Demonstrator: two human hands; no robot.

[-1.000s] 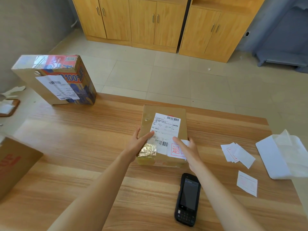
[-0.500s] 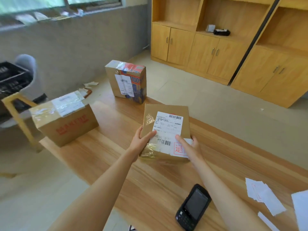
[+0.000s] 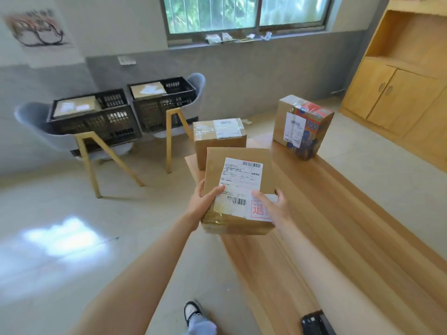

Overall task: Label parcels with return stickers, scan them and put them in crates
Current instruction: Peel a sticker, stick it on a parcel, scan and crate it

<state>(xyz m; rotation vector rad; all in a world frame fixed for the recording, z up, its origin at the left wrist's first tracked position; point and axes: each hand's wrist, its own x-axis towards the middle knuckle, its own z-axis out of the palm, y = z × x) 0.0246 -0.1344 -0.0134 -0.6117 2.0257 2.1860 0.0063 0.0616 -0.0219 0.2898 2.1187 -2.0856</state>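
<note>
I held the parcel lifted off the table, left hand gripping its left edge, right hand its right, the return sticker on top. The crates sat at about ten o'clock, well apart, nearer my left hand.

a red boxed "退" stands on the white return sticker on the brown cardboard parcel; the colourful box beyond it shows "100".
</note>
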